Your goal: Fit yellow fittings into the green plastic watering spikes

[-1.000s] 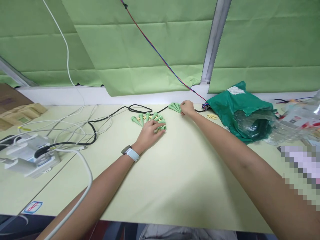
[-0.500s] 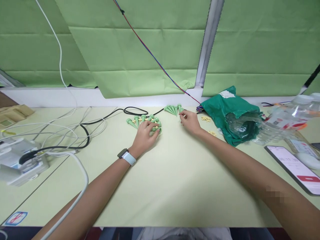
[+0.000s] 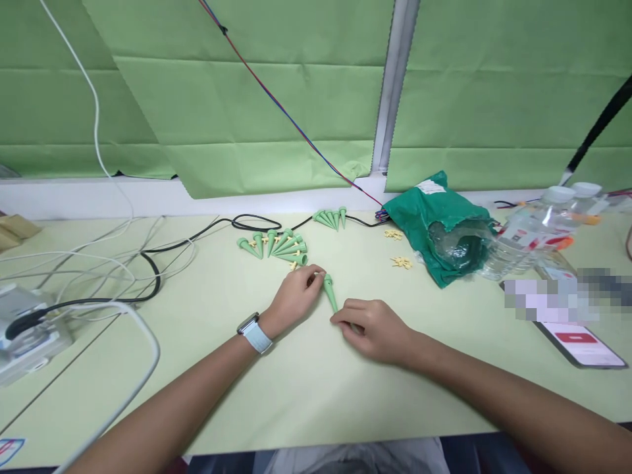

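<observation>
A green cone-shaped spike (image 3: 330, 293) lies between my hands, its wide end away from me and its tip toward me. My left hand (image 3: 297, 290) has its fingertips pinched together at the wide end. At the tip, my right hand (image 3: 374, 327) has its thumb and fingers closed on the spike. Beyond my left hand, several green spikes (image 3: 271, 242) are fanned out with small yellow pieces (image 3: 293, 266) among them. A smaller group of green spikes (image 3: 326, 218) lies farther back.
Two piles of yellow pieces (image 3: 401, 263) lie left of a torn green bag (image 3: 444, 230). Plastic bottles (image 3: 536, 230) and a phone (image 3: 580, 342) are at the right. White cables and a power strip (image 3: 32, 329) occupy the left; a black cable (image 3: 257, 224) runs along the back.
Both hands have come nearer to me and closer together. One green spike has moved from the back group to between them. My left hand has left the fanned spikes, and the view has shifted.
</observation>
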{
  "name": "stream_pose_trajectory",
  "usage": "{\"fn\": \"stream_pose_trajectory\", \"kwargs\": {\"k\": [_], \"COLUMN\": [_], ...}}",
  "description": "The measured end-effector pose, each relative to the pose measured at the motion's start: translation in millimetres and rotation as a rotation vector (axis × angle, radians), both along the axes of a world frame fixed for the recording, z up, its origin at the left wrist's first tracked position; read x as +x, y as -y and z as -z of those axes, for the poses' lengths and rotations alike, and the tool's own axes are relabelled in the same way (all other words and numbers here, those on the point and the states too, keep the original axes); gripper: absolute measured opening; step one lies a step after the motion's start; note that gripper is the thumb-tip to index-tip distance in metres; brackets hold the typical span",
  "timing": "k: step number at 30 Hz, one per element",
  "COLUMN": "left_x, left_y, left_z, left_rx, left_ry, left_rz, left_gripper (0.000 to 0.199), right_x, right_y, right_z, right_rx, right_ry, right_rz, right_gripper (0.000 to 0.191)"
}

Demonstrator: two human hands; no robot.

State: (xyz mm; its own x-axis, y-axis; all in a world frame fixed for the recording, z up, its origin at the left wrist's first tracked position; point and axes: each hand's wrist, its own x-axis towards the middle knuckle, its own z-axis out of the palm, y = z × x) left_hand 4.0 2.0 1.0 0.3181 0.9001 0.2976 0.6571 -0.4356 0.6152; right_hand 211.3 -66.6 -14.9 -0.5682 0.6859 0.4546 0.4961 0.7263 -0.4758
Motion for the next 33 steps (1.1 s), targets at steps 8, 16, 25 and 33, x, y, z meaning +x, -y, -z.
{"fn": "stream_pose_trajectory", "kwargs": {"k": [8,16,25,33], "left_x": [-3.1,-2.6,-4.3,-8.8], "left_y": [-3.1,-1.1,-2.5,-9.8], "left_z": [1.3,1.0,4.1,0.6], "left_rx": [0.023,0.016,-0.011,-0.194], "left_ry": [-0.041,-0.074,-0.043,0.258], "left_rz": [0.045,0.039,0.063,0.163], "left_gripper": [0.034,0.021,0.018,0.021], "right_x": [26.0,87.5,99.8,68.9], "right_y": [-51.4,-167.0,-193.7,-146.7], "right_z": [0.5,-21.7,-13.0,-14.6], "right_rx": [0.058,-0.064,-0.144,-0.115], "right_ry": [0.075,0.414,0.319,0.051], "right_rz": [0.237,0.952,0.982,0.692], "right_gripper": [0.03,0.03,0.022,0.018]}}
